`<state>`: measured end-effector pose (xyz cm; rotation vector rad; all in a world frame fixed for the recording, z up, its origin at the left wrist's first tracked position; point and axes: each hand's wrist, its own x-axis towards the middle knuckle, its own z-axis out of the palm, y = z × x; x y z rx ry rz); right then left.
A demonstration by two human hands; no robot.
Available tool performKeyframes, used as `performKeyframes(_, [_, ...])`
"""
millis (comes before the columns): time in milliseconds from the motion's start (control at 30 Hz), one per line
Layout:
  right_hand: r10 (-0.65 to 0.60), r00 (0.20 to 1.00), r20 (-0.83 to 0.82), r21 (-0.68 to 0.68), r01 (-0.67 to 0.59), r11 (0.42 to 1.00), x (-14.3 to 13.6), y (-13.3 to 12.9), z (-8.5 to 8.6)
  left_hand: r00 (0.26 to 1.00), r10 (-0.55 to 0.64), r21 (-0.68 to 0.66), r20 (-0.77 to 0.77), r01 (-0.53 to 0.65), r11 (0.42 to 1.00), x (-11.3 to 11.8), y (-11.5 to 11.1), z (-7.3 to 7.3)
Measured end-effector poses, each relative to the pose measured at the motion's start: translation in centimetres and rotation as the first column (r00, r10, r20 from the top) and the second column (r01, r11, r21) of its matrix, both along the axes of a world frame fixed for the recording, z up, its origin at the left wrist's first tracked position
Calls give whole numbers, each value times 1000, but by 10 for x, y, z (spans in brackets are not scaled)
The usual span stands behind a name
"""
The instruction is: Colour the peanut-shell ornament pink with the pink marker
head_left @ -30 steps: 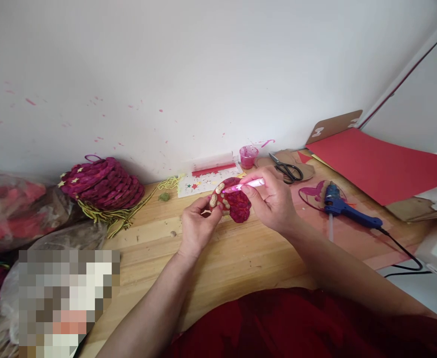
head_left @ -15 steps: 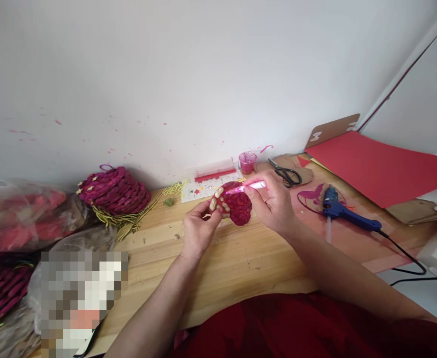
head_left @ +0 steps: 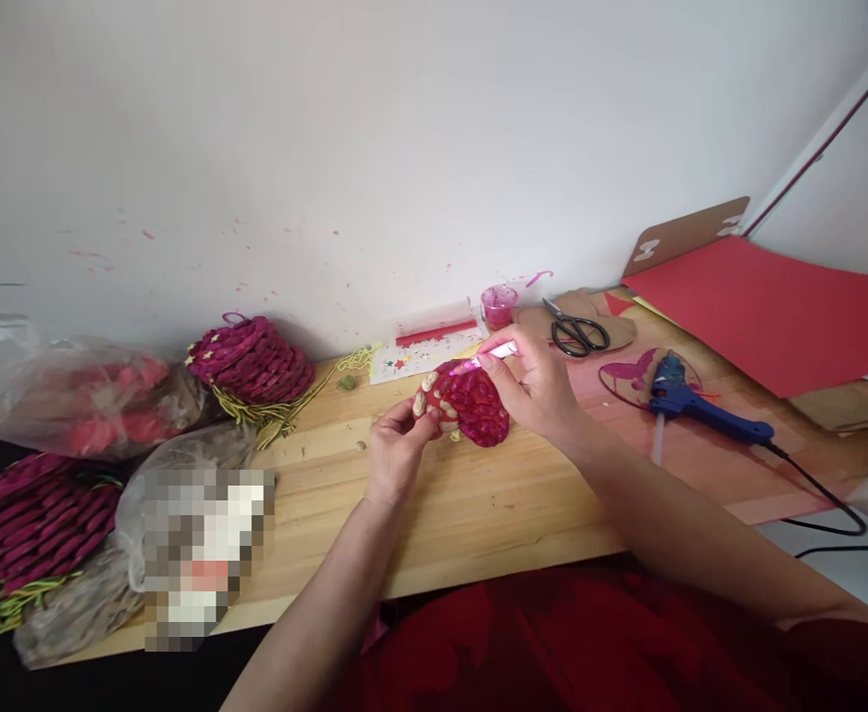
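A red craft piece is held up just above the tabletop, in front of my body and between my two hands. Its right side is a bumpy magenta mass; its left side is smoother red, with pale peanut-like pieces along the edge.

The grip of my left hand is narrow, pinching the left edge between thumb and fingers. My right hand holds a white pen-like tool close to its pink end, which meets the piece near its top. I cannot tell whether it is a brush or a marker.

In my judgement, the left pinch should be firm but light, at the rim, so nothing bends or pulls loose. Short, gentle strokes suit the bumpy surface, with the tool slanted so its end reaches the hollows. Tilting the piece with the left hand would spare the right wrist. Fingers are best off coloured areas, which could be wet and smear.

Beyond, near the wall, stands a cup of pink material, with black-handled scissors to its right. Further right lies a blue glue gun; its nozzle, perhaps hot, deserves room from my right forearm.
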<state>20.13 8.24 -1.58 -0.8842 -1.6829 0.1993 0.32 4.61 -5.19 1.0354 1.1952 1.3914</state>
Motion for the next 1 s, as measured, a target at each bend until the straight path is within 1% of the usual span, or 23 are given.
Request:
performKeyframes(100, [60,998,-32,-15,-60,998,-1,0,-2,999,3,2,45,-3,1000,-3,2,-8])
performKeyframes(200, [96,995,-26,-27,-97,995,-4,-1,-4,997,3,0,74,-3,1000,-5,3,-10])
performKeyframes(433, [33,999,-36,-35,-34,999,-3,0,-5,994,4,-23,110,-2,1000,-7,5,-9])
performKeyframes(567, [89,993,-71,-105,-97,990,-2,1,-5,996,-9,-4,85,10,1000,-10,6,-12])
performKeyframes(633, [90,994,-69,-108,-97,989,-2,1,-6,997,-19,8,75,18,1000,-11,7,-13])
performKeyframes(733, [59,995,-85,-102,-67,992,-2,1,-7,997,-29,25,64,28,999,-13,8,-14])
performKeyframes(867, [111,985,-134,-118,-127,985,-4,0,-7,999,-33,34,43,32,999,-12,7,-12])
performKeyframes(933, [97,990,-104,-117,-109,987,-3,0,-7,999,-30,31,42,29,999,-12,7,-12])
performKeyframes(1000, [53,996,-72,-113,-61,992,-2,1,-6,998,-25,16,58,24,1000,-11,7,-12])
